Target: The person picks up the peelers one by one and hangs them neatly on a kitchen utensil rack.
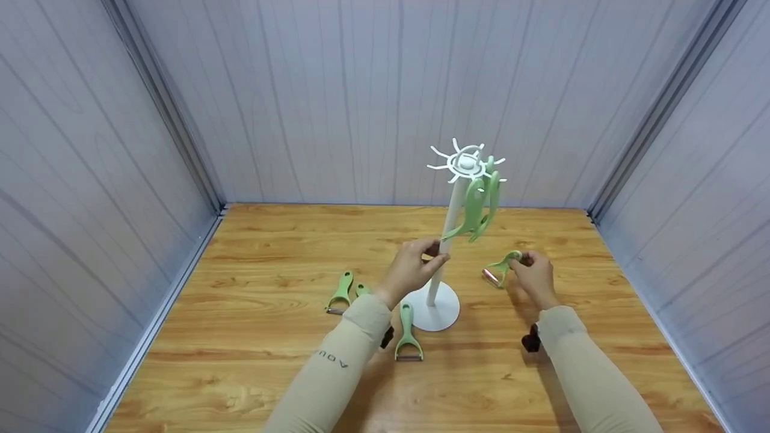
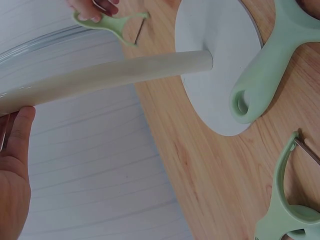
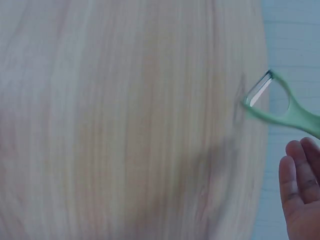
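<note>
My left hand point(image 1: 412, 269) grips the white pole point(image 1: 452, 218) of a stand partway up, thumb in front. The stand has a round white base point(image 1: 446, 313) and a ring of hooks point(image 1: 465, 164) on top; its pole leans to the right. Green peelers point(image 1: 473, 203) hang from hooks on the right side. Right of the pole, my right hand point(image 1: 534, 278) pinches another green peeler point(image 1: 504, 262) by its handle, above the table, blade end pointing left. That peeler point(image 3: 292, 116) also shows in the right wrist view, where part of the handle is out of frame.
On the wooden table point(image 1: 264, 258), a green peeler point(image 1: 343, 287) lies left of the stand. Beside it is another peeler point(image 1: 361, 289), mostly hidden by my left arm. A third peeler point(image 1: 408, 328) lies before the base. Panelled walls point(image 1: 361, 102) enclose the table's back and sides.
</note>
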A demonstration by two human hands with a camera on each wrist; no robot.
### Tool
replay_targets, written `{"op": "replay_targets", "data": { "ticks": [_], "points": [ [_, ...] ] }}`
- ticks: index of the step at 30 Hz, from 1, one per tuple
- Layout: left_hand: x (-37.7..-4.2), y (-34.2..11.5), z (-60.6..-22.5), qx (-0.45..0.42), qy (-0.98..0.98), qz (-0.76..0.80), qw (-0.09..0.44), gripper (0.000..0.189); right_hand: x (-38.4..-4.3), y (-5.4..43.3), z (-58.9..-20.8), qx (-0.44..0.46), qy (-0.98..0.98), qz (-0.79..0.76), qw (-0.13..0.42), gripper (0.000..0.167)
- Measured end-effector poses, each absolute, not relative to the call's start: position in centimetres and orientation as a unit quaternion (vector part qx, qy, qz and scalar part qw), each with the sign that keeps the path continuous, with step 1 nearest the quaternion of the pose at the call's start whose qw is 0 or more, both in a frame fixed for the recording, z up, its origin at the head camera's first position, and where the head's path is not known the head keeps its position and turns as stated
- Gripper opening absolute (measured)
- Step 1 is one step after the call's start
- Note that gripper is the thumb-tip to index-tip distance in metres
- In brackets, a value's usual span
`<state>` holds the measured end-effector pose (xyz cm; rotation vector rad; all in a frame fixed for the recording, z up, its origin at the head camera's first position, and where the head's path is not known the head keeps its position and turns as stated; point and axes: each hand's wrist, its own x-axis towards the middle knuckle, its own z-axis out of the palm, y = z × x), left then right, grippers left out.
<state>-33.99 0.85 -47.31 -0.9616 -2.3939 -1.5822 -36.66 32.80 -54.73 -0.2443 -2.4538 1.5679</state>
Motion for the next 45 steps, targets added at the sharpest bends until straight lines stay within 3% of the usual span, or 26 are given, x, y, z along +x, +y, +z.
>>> {"op": "replay_targets", "data": {
  "ticks": [15, 25, 35, 45],
  "points": [
    [-34.0, 0.8, -47.3, -0.314, -0.791, -0.522, 0.06, 0.015, -36.2, 30.8, -53.4, -0.023, -0.825, 0.535, 0.18, 0.021],
    [-34.0, 0.8, -47.5, -0.314, -0.788, -0.525, 0.062, 0.013, -36.0, 30.3, -53.1, -0.002, -0.814, 0.565, 0.135, 0.032],
    [-34.1, 0.8, -47.4, -0.32, -0.78, -0.533, 0.067, 0.011, -35.8, 28.7, -50.7, -0.055, -0.795, 0.581, 0.163, 0.029],
    [-34.3, 0.8, -47.6, -0.317, -0.789, -0.522, 0.058, 0.017, -35.8, 26.9, -47.4, -0.013, -0.785, 0.597, 0.164, 0.035]
  ]
}}
